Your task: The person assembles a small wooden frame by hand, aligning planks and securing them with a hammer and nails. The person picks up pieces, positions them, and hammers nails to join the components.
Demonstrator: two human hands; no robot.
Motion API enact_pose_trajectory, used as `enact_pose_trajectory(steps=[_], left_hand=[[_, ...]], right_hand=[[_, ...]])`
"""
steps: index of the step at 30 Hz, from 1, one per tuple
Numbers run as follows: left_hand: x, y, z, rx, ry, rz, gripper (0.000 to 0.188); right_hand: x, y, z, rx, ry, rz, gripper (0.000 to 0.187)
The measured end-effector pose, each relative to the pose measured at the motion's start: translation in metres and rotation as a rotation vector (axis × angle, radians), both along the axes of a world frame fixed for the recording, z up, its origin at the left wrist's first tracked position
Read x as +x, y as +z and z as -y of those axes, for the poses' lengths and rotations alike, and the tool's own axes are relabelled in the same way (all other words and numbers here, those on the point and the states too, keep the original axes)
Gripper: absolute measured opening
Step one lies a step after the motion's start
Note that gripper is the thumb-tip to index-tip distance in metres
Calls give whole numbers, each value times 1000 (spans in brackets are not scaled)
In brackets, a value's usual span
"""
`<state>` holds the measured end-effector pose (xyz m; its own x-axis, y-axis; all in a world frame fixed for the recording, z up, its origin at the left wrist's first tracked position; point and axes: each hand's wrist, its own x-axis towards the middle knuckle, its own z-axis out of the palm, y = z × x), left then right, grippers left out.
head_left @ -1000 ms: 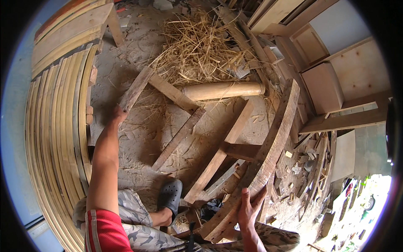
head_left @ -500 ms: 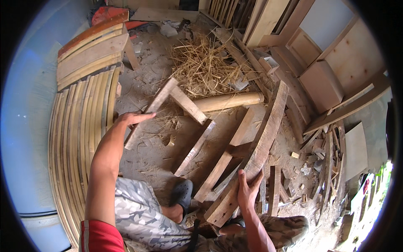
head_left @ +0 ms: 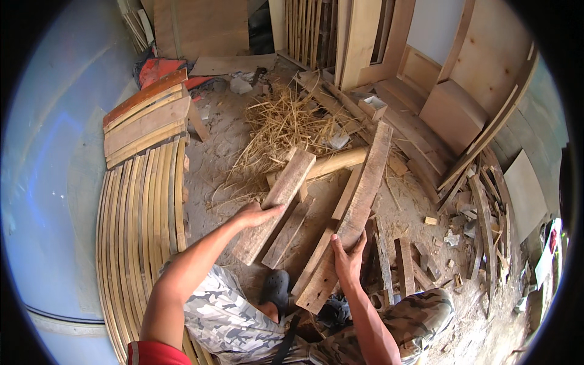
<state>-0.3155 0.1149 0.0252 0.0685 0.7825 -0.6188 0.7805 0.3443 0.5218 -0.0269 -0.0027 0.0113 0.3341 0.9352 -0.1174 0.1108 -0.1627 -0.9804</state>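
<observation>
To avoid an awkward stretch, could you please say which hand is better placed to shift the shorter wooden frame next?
Probably the left hand: it holds the shorter wooden frame, while the right hand is on the longer wooden frame, farther right.

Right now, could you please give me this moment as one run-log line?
left hand: holding shorter wooden frame | right hand: holding longer wooden frame | beyond: straw pile, round pole | far left: slatted wood
</observation>
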Motion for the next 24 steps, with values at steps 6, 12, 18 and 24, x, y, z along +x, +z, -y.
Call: enact_pose_trajectory(steps=[6,12,18,24], left_hand=[[47,9,31,53,158,278,108],[32,-18,22,-84,200,305,115],[60,-21,21,-2,198,330,105],[93,6,18,-66,99,358,103]], right_hand=[[11,-13,-3,1,32,-119,102],[11,-23,-3,-7,129,-401,110],[6,-4,-2,-25,178,-347,110],[10,-16,-7,-71,147,-217,113]])
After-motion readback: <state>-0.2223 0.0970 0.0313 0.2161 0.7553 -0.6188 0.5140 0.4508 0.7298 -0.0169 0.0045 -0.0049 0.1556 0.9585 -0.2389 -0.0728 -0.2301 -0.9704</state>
